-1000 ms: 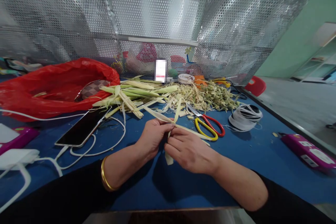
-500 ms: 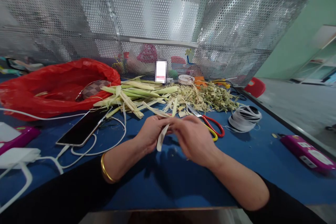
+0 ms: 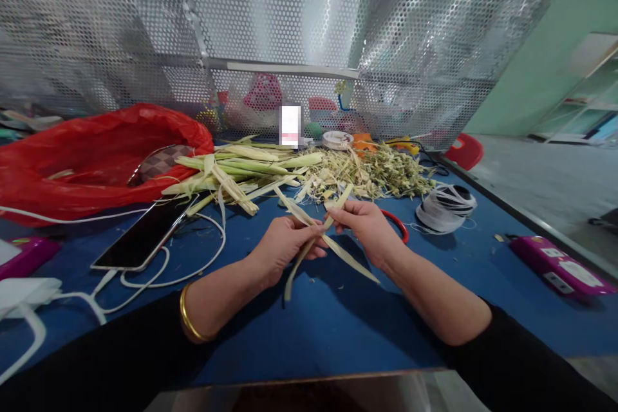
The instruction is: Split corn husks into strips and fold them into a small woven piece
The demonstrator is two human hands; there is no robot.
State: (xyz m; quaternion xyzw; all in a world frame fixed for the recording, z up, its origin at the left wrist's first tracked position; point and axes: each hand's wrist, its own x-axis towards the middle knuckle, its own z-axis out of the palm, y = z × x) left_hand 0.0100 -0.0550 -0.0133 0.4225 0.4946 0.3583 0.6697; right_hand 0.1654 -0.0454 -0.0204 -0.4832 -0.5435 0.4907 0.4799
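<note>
Pale, flat strips of what looks like corn husk (image 3: 351,260) cross each other between my two hands above the blue table. My left hand (image 3: 284,241) pinches them at the crossing with thumb and fingers. At the upper right strip my right hand (image 3: 364,225) closes its thumb and fingertips. One strip end sticks out toward the upper left, and two ends hang down toward me. Beyond my hands lies a bundle of green and pale husks (image 3: 241,170). Scissors with a red handle (image 3: 396,224) are mostly hidden behind my right hand.
A red plastic bag (image 3: 120,135) stands at left, near a phone (image 3: 149,232) with a white cable. A heap of dried plant scraps (image 3: 386,170) lies at the back. Right are a spool of white thread (image 3: 447,208) and a purple device (image 3: 562,265). A perforated screen (image 3: 280,19) rises behind.
My right hand has shifted up and right, now pinching one strip. The strips have spread into an open cross, with one end newly showing at lower right. The view has shifted slightly.
</note>
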